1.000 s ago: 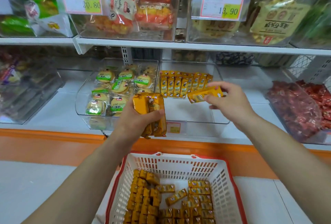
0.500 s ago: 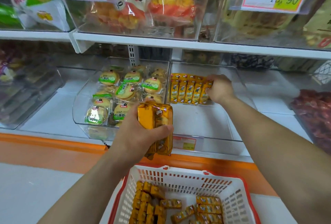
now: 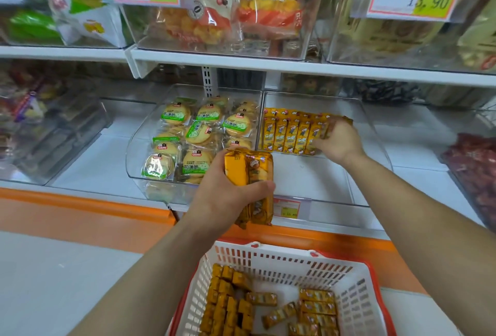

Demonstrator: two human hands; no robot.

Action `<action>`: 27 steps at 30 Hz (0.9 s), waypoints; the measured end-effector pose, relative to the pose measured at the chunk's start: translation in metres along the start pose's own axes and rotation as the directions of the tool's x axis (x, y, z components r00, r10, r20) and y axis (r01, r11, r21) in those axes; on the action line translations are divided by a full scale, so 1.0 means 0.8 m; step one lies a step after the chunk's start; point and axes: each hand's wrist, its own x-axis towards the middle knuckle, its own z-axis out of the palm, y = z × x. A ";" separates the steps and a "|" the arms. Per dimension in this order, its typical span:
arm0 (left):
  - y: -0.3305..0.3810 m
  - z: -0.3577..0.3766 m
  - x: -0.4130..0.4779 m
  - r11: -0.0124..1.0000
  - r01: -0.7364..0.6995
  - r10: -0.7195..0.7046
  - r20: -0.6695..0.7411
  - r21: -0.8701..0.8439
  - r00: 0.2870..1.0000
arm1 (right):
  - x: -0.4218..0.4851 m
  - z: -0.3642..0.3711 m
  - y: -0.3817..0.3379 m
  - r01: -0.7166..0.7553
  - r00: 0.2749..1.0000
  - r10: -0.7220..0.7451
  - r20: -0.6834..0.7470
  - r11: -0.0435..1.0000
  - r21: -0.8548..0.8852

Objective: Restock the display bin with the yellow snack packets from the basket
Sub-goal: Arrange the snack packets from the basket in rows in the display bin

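While your left grip (image 3: 225,201) wraps a bundle of yellow packets (image 3: 248,172), held upright over the display bin's (image 3: 308,182) near rim, your right grip (image 3: 339,142) pinches the end packet (image 3: 318,129) at the right of the far row (image 3: 281,134), its long axis running near-to-far.

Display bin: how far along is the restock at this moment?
Early. One row of yellow packets stands at the back of the display bin; its front floor is bare. The right hand is at the row's end, the left hand grips a bundle. Many packets lie in the basket.
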 end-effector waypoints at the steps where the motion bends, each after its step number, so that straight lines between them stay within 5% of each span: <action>1: 0.000 0.001 -0.001 1.000 -0.001 0.001 0.002 -0.001 1.000 | -0.016 -0.010 -0.006 0.027 1.000 -0.026 -0.010 0.999 0.036; 5: 0.000 0.010 -0.007 0.998 0.017 -0.017 0.005 -0.053 1.000 | -0.114 -0.051 -0.037 0.036 0.977 -0.118 0.177 0.913 0.407; 9: 0.001 0.034 -0.018 0.989 0.045 -0.040 0.039 -0.138 0.998 | -0.222 -0.078 -0.053 -0.024 0.857 -0.274 0.436 0.824 0.565; 15: -0.001 0.064 -0.039 0.981 0.039 -0.029 0.060 -0.190 0.998 | -0.258 -0.068 -0.059 0.007 0.907 -0.225 0.356 0.854 0.520; 17: -0.001 0.064 -0.040 0.977 0.054 -0.044 0.053 -0.208 0.998 | -0.257 -0.069 -0.053 -0.103 0.896 -0.190 0.400 0.789 0.606; 22: -0.002 0.060 -0.038 0.976 0.073 -0.059 0.073 -0.203 0.996 | -0.254 -0.074 -0.039 -0.418 0.832 -0.171 0.528 0.433 0.799; 27: 0.000 0.057 -0.035 0.978 0.083 -0.070 0.075 -0.190 0.995 | -0.249 -0.077 -0.033 -0.420 0.830 -0.185 0.527 0.415 0.807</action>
